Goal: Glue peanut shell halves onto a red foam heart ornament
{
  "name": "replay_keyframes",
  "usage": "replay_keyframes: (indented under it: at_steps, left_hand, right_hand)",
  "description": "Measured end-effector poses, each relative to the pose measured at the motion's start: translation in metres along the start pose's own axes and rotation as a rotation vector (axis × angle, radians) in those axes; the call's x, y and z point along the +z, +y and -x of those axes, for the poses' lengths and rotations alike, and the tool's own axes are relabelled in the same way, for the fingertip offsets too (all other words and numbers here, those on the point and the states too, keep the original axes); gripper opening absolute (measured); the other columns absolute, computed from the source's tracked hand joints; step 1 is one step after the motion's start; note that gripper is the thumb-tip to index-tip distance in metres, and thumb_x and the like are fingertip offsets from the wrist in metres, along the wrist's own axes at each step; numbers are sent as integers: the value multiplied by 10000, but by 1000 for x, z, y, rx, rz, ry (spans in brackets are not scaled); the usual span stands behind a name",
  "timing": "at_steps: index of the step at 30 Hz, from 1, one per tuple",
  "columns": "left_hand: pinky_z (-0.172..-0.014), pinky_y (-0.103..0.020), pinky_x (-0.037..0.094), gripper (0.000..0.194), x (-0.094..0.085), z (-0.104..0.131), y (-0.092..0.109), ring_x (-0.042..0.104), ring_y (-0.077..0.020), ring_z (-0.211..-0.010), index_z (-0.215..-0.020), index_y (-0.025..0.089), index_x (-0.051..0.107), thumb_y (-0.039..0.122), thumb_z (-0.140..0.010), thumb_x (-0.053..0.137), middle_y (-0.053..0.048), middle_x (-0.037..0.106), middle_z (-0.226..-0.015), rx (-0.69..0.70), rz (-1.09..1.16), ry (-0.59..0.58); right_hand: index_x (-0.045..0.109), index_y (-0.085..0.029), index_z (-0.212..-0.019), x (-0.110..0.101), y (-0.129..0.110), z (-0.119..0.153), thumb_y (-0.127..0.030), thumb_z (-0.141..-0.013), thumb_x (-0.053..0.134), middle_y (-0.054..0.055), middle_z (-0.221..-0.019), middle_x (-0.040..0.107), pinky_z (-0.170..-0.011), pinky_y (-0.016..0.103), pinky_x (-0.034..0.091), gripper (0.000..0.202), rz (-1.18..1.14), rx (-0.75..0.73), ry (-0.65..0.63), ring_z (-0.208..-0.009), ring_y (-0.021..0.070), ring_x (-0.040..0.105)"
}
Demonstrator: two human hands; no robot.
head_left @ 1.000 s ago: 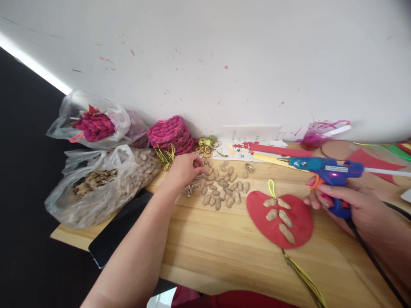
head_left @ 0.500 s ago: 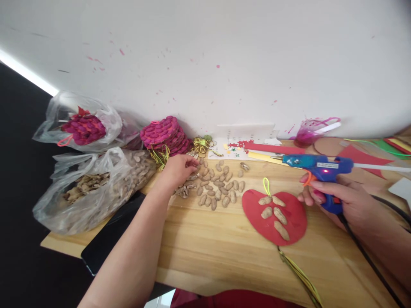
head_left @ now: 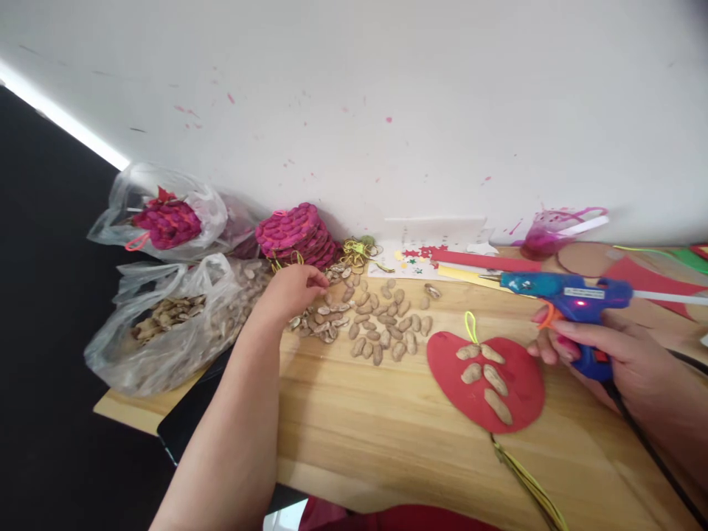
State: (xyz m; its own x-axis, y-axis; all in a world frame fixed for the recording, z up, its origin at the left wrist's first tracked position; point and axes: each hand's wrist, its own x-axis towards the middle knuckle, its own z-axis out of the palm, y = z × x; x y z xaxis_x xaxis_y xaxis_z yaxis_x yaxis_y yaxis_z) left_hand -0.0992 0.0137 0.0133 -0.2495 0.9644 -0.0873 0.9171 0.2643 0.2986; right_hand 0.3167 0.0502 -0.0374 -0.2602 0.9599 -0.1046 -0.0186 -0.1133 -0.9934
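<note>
My left hand is over the left edge of the loose peanuts, its fingers curled downward; their tips and anything between them are hard to make out. My right hand grips a blue glue gun with an orange trigger, its nozzle pointing left and a white glue stick at its back. Below and left of the gun lies a red heart-shaped piece with several peanuts on it, a yellow-green loop at its top and a yellow-green tassel hanging from its bottom.
Clear bags with peanuts and a purple craft stand at the left, above a black flat object. A stack of purple pieces, star shapes, red strips and brown discs line the wall. A black cord trails right.
The whole view has shifted, so things appear farther right. My left hand has drawn slightly left relative to the peanuts, uncovering more of them. My right hand still holds the glue gun.
</note>
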Motion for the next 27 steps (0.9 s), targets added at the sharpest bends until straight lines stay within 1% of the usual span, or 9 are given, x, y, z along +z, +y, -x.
replay_keyframes:
  at_steps: [6,8,10,13,15,19,23,25,27]
  left_hand:
    - [-712,-269,513,218,11,-1,2,708,-207,-778,-906,184,753,145,-703,682,-16,762,-791,49,163,-97]
    - [-742,-272,518,262,13,-2,4,708,-206,-801,-964,188,757,137,-721,675,-18,770,-841,80,178,-62]
    - [-804,-283,519,272,14,-3,4,705,-207,-836,-1010,200,763,148,-766,655,-23,777,-901,94,162,26]
    - [-891,-305,508,239,16,-7,1,700,-217,-875,-1003,201,776,158,-827,621,-40,780,-931,63,112,180]
    - [-921,-315,505,248,19,-11,-2,701,-228,-907,-1023,189,775,149,-837,614,-60,779,-974,42,105,237]
    - [-938,-320,504,283,23,-14,-5,699,-240,-972,-1036,188,772,105,-822,606,-74,769,-1062,57,95,229]
    - [-879,-315,525,208,19,-12,-7,714,-225,-847,-896,217,786,112,-800,634,-29,782,-876,65,96,166]
    - [-876,-330,525,181,17,-11,-8,709,-230,-829,-882,215,785,137,-814,636,-30,777,-846,55,95,187]
    - [-879,-340,525,203,18,-11,-8,704,-233,-843,-951,203,779,145,-830,627,-42,776,-875,44,97,230]
  right_hand:
    - [605,-216,-499,2,-9,2,-430,-724,736,50,-547,577,-503,318,469,337,93,62,21,-547,204,587]
    - [614,-218,-511,2,-8,1,-429,-713,742,41,-547,567,-502,320,474,319,80,65,54,-536,201,586]
    - [604,-221,-503,3,-8,0,-432,-694,757,30,-534,546,-512,326,484,324,62,58,67,-516,194,576]
    - [569,-231,-470,8,-9,1,-436,-684,773,22,-517,527,-567,347,516,360,35,35,73,-517,198,574]
    - [560,-236,-461,11,-12,3,-439,-691,772,22,-520,533,-598,357,526,373,35,29,78,-528,203,578]
    - [555,-237,-451,12,-13,5,-457,-696,770,34,-536,560,-606,360,524,393,46,27,70,-546,207,582]
    - [556,-239,-460,11,-11,5,-459,-690,776,23,-529,545,-600,369,522,387,15,33,63,-536,209,578]
    - [550,-238,-458,10,-10,4,-469,-689,777,18,-524,529,-602,374,522,398,8,33,61,-530,208,574]
    - [549,-237,-456,10,-10,3,-486,-692,772,18,-526,521,-611,374,523,409,22,34,64,-540,210,576]
